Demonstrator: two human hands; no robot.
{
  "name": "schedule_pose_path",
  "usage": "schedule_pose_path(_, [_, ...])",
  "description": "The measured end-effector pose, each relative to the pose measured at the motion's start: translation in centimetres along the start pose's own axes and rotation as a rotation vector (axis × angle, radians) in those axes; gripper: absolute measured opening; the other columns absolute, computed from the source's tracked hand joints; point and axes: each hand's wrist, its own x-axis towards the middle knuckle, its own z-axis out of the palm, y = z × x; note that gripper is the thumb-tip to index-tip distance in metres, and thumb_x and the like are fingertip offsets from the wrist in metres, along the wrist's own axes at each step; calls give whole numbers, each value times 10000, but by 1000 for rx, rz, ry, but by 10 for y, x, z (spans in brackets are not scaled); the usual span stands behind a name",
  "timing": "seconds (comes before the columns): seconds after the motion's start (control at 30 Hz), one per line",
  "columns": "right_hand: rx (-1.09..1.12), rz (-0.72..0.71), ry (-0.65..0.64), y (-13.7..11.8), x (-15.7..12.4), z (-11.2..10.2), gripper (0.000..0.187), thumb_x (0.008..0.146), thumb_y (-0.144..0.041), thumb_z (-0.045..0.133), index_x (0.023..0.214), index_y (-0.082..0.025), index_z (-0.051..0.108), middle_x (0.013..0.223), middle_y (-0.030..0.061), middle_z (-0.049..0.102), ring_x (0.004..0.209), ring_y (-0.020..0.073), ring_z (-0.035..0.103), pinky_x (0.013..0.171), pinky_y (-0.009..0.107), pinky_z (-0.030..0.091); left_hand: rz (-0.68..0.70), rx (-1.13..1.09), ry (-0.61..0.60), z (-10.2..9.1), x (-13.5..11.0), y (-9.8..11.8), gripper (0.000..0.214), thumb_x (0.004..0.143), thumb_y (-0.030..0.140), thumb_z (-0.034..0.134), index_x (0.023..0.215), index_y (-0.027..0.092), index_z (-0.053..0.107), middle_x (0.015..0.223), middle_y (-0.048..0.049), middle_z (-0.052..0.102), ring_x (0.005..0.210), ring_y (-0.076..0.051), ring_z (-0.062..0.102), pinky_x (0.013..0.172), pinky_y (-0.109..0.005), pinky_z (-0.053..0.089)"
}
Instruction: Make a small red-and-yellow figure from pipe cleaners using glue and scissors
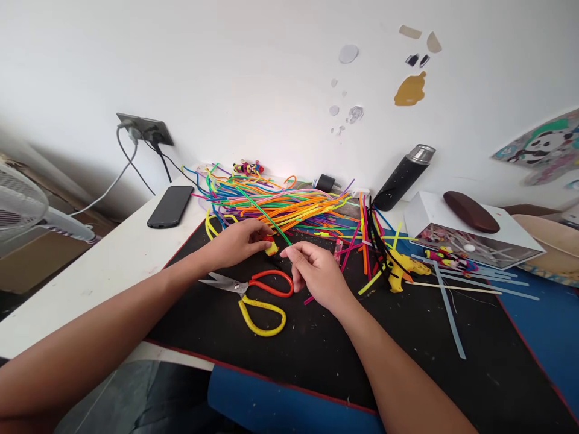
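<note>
My right hand (pixel 315 272) pinches the lower end of a green pipe cleaner (pixel 266 218), which slants up and left over the pile. Just to its left, my left hand (pixel 239 242) is closed on a small yellow and red piece (pixel 271 246), partly hidden by the fingers. Below both hands lie open scissors (pixel 244 287) with one red and one yellow handle loop, blades pointing left. Behind the hands a heap of colourful pipe cleaners (pixel 289 208) spreads along the wall.
A black mat (pixel 316 361) covers the table. At left lies a phone (pixel 170 207). To the right are a yellow figure (pixel 404 269), pale blue strips (pixel 450 313), a leaning black thermos (pixel 404 178) and a white box (pixel 470 226) with a brown case (pixel 471 211) on top.
</note>
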Motion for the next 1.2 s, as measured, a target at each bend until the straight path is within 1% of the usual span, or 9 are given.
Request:
schedule_pose_path(0.13, [6, 2, 5, 0, 0, 0, 350, 963, -541, 606, 938, -201, 684, 536, -57, 568, 428, 126, 562, 465, 238, 444, 163, 155, 87, 1, -11, 9, 207, 978, 373, 597, 1012, 205, 713, 1010, -76, 691, 952, -251, 646, 833, -355, 490])
schedule_pose_path(0.23, [-2, -3, 10, -1, -1, 0, 341, 965, -530, 608, 943, -200, 691, 538, -57, 568, 436, 127, 568, 477, 241, 449, 294, 290, 29, 5, -21, 19, 185, 1012, 250, 538, 992, 209, 717, 1002, -85, 679, 1003, -261, 631, 874, -364, 476])
schedule_pose_path(0.43, [-9, -10, 25, -4, -1, -1, 329, 966, -512, 606, 948, -194, 692, 526, -53, 577, 433, 129, 567, 479, 242, 455, 295, 509, -77, 18, -27, 22, 109, 960, 210, 633, 983, 185, 736, 953, -99, 679, 932, -279, 629, 850, -386, 480])
schedule_pose_path(0.6, [-3, -12, 9, -1, 0, 0, 344, 965, -520, 612, 951, -187, 696, 536, -54, 582, 434, 120, 562, 477, 235, 458, 279, 534, -121, 24, -26, 16, 153, 992, 194, 564, 933, 171, 703, 940, -96, 682, 929, -276, 638, 842, -391, 481])
schedule_pose_path(0.7, [4, -14, 10, 0, 0, -1, 339, 970, -510, 608, 963, -183, 698, 538, -55, 583, 435, 117, 563, 477, 229, 456, 267, 455, -99, 20, -27, 19, 194, 1005, 212, 523, 882, 182, 670, 929, -88, 669, 915, -262, 630, 827, -378, 479])
schedule_pose_path(0.77, [10, -12, 11, 0, 0, -1, 335, 974, -508, 605, 958, -186, 694, 537, -56, 581, 435, 117, 564, 477, 227, 455, 220, 312, -41, 14, -29, 23, 181, 1004, 243, 522, 892, 189, 653, 935, -78, 671, 910, -248, 629, 827, -365, 481])
schedule_pose_path(0.87, [12, -14, 16, 1, 1, -1, 328, 973, -511, 607, 936, -193, 676, 536, -57, 585, 432, 117, 565, 476, 226, 457, 70, -57, 29, 6, -30, 34, 183, 991, 355, 571, 924, 198, 636, 894, -40, 681, 838, -209, 626, 774, -328, 491])
schedule_pose_path(0.97, [18, -14, 32, 4, 2, -2, 313, 964, -510, 617, 937, -200, 656, 534, -64, 586, 421, 118, 563, 466, 225, 459, -3, -388, -25, 6, -29, 45, 259, 963, 450, 629, 920, 194, 635, 813, -11, 661, 749, -177, 603, 699, -293, 490])
schedule_pose_path(1.2, [0, -24, 53, 8, 6, -5, 305, 964, -497, 608, 973, -196, 649, 538, -68, 583, 419, 117, 573, 455, 217, 438, -38, -478, 58, 22, -25, 42, 246, 925, 430, 686, 903, 186, 663, 796, 3, 663, 726, -149, 593, 684, -258, 470])
